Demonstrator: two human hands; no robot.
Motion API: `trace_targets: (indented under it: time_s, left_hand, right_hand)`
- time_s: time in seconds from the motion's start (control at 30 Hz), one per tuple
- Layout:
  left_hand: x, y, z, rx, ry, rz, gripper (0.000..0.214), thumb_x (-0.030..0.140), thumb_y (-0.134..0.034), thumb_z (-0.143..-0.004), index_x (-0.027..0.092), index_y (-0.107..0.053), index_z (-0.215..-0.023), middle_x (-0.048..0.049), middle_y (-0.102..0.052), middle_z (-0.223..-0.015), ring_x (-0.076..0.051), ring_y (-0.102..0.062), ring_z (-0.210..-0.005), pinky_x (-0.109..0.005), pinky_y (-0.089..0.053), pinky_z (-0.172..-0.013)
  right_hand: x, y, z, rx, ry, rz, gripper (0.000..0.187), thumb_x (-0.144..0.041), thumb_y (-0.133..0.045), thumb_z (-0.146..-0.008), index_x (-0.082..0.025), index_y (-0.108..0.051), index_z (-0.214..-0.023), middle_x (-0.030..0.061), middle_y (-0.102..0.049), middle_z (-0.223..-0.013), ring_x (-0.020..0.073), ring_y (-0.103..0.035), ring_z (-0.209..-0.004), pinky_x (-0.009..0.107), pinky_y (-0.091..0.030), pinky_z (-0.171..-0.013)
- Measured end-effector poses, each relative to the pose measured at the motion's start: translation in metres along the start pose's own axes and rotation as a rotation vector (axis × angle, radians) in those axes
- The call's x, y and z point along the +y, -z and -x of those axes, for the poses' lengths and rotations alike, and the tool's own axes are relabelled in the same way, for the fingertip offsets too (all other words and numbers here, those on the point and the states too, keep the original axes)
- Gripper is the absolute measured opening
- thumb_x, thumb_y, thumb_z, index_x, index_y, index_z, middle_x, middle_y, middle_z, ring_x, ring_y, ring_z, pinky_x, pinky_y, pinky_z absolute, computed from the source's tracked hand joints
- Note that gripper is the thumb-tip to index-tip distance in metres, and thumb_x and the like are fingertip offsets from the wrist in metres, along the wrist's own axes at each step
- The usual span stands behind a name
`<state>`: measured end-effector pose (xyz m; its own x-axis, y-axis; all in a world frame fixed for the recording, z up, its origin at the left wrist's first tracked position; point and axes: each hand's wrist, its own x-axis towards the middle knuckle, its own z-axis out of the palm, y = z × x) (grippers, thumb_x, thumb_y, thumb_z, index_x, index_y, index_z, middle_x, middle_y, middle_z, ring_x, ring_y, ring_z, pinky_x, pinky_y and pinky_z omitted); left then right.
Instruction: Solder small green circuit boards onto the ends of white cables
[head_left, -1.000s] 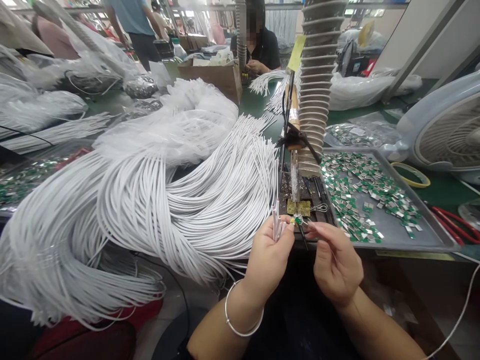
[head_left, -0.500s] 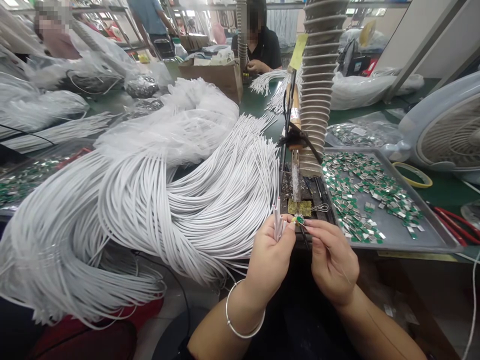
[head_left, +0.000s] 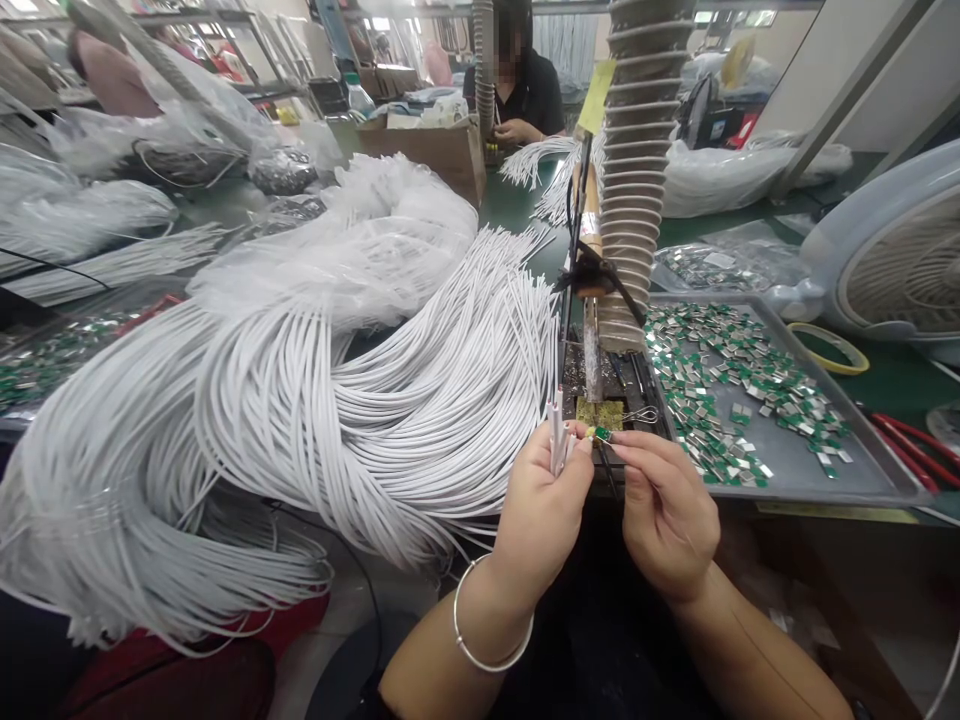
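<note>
Cables, one huge white heap [head_left: 337,430], just left of both hands. Left hand [head_left: 540,510] closed around a small bunch of white cable ends [head_left: 556,440], exact count hard to tell. Right hand [head_left: 664,520] pinching one tiny green board [head_left: 600,433] in its fingertips [head_left: 619,440], right beside those ends. Just past them, one soldering iron [head_left: 590,345], tip down over a yellow sponge [head_left: 600,413]. To the right, one metal tray [head_left: 885,480] packed with green boards, too many to count, its near edge close to the right hand. Little open room on the bench [head_left: 892,375].
</note>
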<state>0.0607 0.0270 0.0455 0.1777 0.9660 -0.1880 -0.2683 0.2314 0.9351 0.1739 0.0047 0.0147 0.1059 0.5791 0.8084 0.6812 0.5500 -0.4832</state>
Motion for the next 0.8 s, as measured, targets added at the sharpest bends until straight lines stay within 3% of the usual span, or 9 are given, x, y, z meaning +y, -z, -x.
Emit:
trace_targets:
  time_s: [0.4,0.8]
  left_hand:
    - [0.006,-0.002,-0.001,0.005,0.011,0.035,0.007,0.024,-0.056,-0.082,0.018,-0.057,-0.085,0.0068,-0.042,-0.062,-0.005,-0.030,-0.049,-0.016,-0.036,-0.056]
    - [0.010,-0.003,-0.001,-0.002,0.007,0.010,0.007,0.024,-0.055,-0.083,0.018,-0.056,-0.085,0.0081,-0.039,-0.059,-0.005,-0.031,-0.049,-0.017,-0.038,-0.060]
  right_hand:
    - [0.000,-0.002,-0.004,0.007,0.011,-0.001,0.027,-0.006,-0.049,-0.083,-0.019,-0.060,-0.103,0.0088,-0.066,-0.096,0.0189,-0.064,-0.090,0.037,-0.057,-0.075]
    - [-0.001,-0.002,-0.006,0.023,0.031,0.014,0.027,-0.005,-0.050,-0.082,-0.019,-0.061,-0.102,0.0086,-0.065,-0.096,0.0186,-0.064,-0.089,0.035,-0.057,-0.074]
